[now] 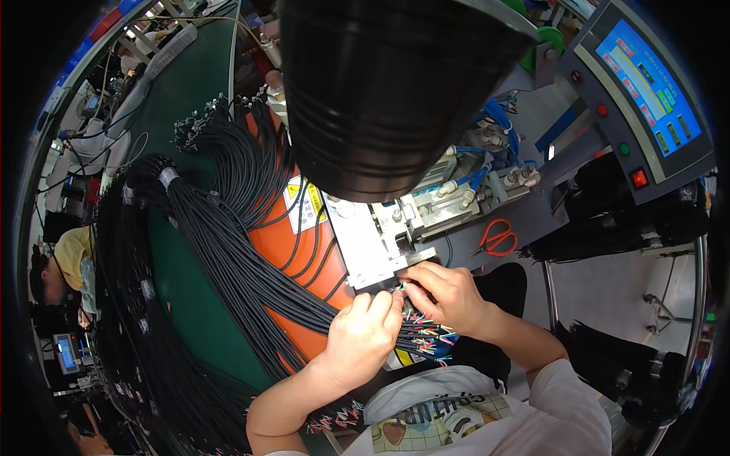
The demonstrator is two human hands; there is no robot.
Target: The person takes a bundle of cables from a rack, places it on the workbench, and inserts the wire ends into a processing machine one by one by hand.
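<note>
Left hand [363, 334] has its fingers pinched on coloured wire ends [400, 288], just below the machine's white block [362, 251]; right hand [452, 295] is beside them, can't tell if it grips. I'd spread the cores evenly, fingertips clear of the block. Black cylinder [388, 99] blocks my view above, black cables [228, 232] crowd the left, red-handled scissors [487, 242] lie right

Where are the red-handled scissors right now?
In the head view, the red-handled scissors lie right of centre on the grey machine table, above and to the right of the person's right hand.
</note>
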